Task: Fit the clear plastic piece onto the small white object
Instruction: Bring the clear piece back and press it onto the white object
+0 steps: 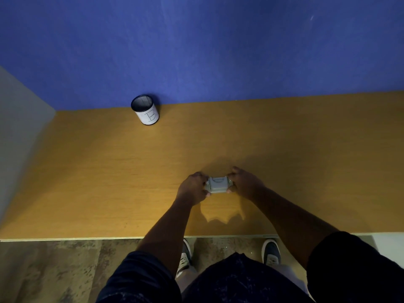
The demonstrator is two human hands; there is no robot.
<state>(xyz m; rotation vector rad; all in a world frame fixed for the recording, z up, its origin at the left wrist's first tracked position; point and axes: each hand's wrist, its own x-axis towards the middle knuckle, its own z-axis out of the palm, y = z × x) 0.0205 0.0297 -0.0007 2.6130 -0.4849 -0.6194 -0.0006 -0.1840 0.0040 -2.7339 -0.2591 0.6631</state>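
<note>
1. Head view: a blue wall (pixel 196 47) fills the upper half, and below it a wide orange-brown worktop (pixel 109 171) runs across the frame, with mottled floor (pixel 54 270) along the 6 o'clock edge.
2. Both bare forearms reach up from 6 o'clock and meet just below the centre of the frame, over the near part of the worktop.
3. At about 10 o'clock, well apart from the hands, a mesh pen cup (pixel 145 110) stands upright against the wall, wrapped in a white label with a hand-drawn mark. It looks empty.
4. The left hand (pixel 194 189) curls around the 9 o'clock end of the small white object (pixel 218 185); its grip is closed on that end, thumb low and fingers over the top.
5. The right hand (pixel 244 182) closes on the 3 o'clock end in the same way, so the object is pinched between the two hands, at or just above the worktop.
6. The object is greyish-white, blocky, with a ribbed patch on top. I cannot tell the clear plastic piece apart from it, nor whether it is seated.
7. Risk, as I judge it: squeezing unevenly from the two ends could cock the clear piece and jam it or stress a clip. With fingers covering both ends, a half-seated fit could go unnoticed. A slip could send the object skidding across the smooth worktop.
</note>
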